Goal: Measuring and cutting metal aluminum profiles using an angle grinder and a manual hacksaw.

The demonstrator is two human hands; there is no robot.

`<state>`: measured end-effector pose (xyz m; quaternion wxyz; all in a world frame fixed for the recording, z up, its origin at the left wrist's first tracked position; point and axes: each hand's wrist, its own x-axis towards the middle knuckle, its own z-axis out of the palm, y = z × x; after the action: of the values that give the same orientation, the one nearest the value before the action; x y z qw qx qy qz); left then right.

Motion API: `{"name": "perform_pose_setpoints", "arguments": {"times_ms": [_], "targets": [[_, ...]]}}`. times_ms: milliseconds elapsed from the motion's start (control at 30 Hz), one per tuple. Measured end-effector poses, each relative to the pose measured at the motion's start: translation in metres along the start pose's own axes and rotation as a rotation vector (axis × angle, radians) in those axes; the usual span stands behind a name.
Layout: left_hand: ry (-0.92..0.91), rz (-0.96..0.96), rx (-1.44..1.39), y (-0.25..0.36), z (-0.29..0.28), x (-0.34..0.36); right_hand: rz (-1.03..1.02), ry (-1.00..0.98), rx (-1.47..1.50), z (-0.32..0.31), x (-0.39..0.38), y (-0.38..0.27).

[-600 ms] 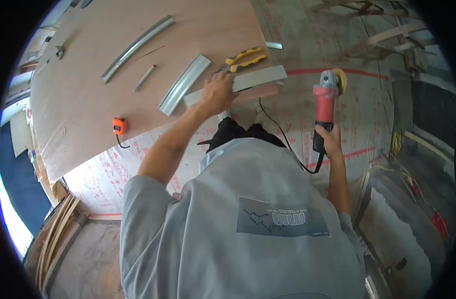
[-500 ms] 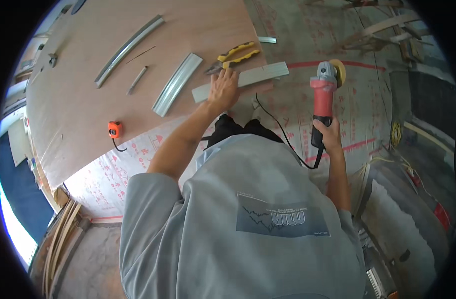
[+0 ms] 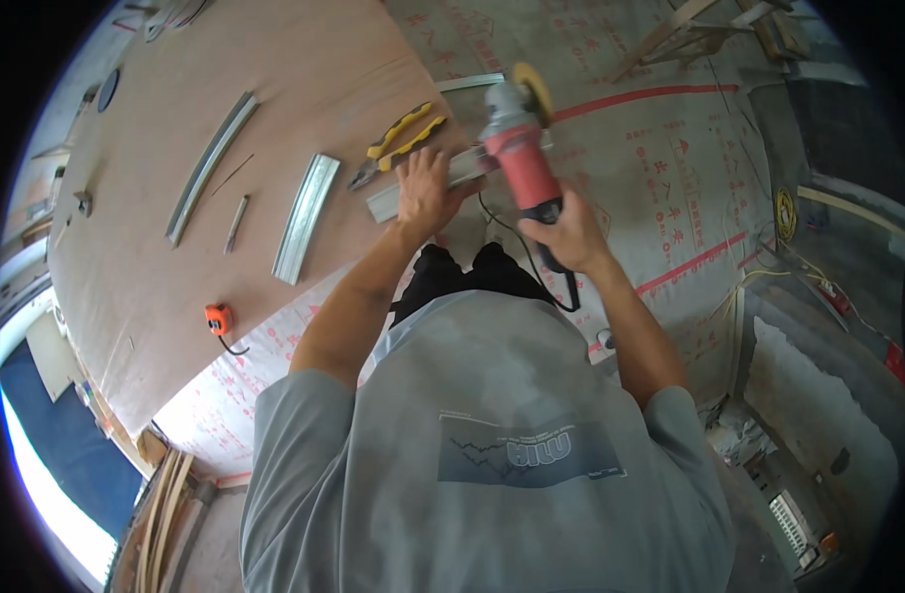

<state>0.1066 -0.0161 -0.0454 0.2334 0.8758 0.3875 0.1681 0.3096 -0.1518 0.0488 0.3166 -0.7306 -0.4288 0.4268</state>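
My right hand (image 3: 574, 234) wraps round the black handle of a red and grey angle grinder (image 3: 527, 170), whose head carries a yellowish disc. The grinder's head is over the far end of a pale metal profile (image 3: 381, 206) that juts past the board's edge. Across that profile lies my left hand (image 3: 428, 193), fingers bent over it and gripping it against the board. Just beyond those fingers rest snips with yellow and black handles (image 3: 401, 128). To the left lie a short ribbed metal channel (image 3: 306, 217) and a longer, narrower metal channel (image 3: 212, 168).
The brown board (image 3: 294, 79) also bears an orange tape measure (image 3: 218, 318), a slim pen-like tool (image 3: 237, 223) and a thin rod (image 3: 233, 175). The grinder's black cord (image 3: 507, 225) hangs near my legs. Printed sheeting (image 3: 660, 178) covers the floor; wooden strips (image 3: 166, 509) stand at lower left.
My right hand has brought the grinder leftward from out over the floor to the overhanging end of the profile. My left hand stays on the profile. The whole view has turned somewhat.
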Motion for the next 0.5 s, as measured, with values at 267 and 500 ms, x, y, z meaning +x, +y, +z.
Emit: {"name": "perform_pose_setpoints", "arguments": {"times_ms": [267,500], "targets": [[0.045,0.04,-0.012,-0.023,0.012,-0.002,0.058,-0.015,-0.073,0.044,0.007,0.006],[0.066,0.045,-0.065,-0.014,0.009,0.002,0.063,-0.027,-0.087,0.045,0.009,0.011]]}}
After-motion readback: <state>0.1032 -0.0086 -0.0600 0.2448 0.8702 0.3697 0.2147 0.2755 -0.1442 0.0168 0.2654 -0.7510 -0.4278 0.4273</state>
